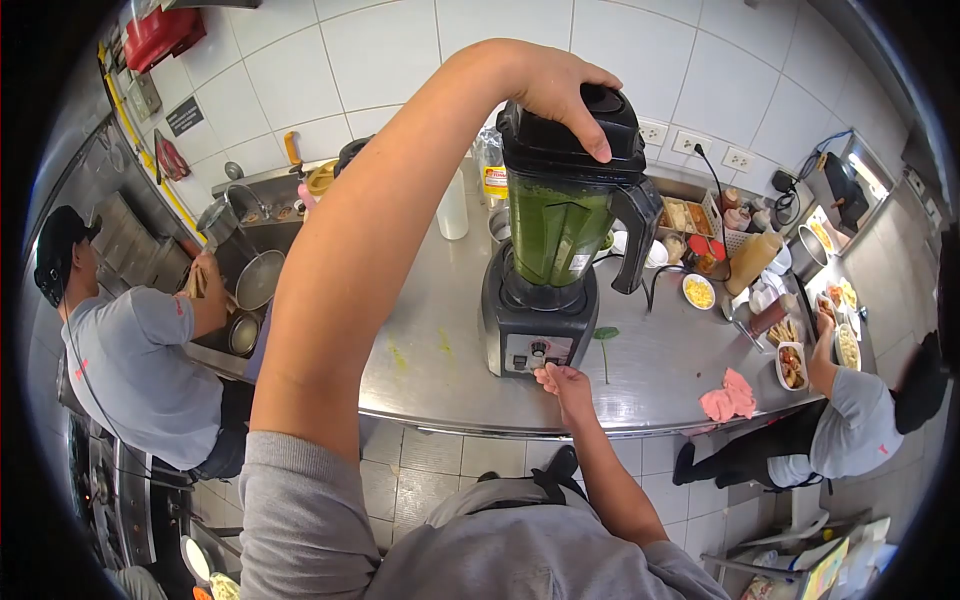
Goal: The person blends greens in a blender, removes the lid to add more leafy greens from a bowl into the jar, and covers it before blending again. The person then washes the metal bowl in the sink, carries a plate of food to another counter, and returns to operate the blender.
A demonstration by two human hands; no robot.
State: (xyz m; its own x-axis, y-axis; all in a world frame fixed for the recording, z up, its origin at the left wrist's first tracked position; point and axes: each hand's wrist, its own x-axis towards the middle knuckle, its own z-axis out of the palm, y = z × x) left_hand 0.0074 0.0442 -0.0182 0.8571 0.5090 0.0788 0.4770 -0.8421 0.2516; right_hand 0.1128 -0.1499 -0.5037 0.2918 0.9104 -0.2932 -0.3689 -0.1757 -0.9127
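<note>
A black blender base (540,325) stands on the steel counter with its jug (555,235) seated on top, full of a thick green blend. My left hand (565,95) lies over the black blender lid (600,135), thumb down its front and fingers reaching over the top. Low on the front panel, my right hand (568,390) has its thumb and finger closed at the blender switch (552,364) beside the dial. The jug's handle (638,235) points right. A green leaf (606,333) on a stem lies just right of the base.
A white bottle (453,210) stands behind left. To the right are a bowl of yellow bits (698,292), sauce bottles (755,262), a pink cloth (729,396) and food trays (792,367). One co-worker (150,360) is at the left sink, another (850,410) at the right.
</note>
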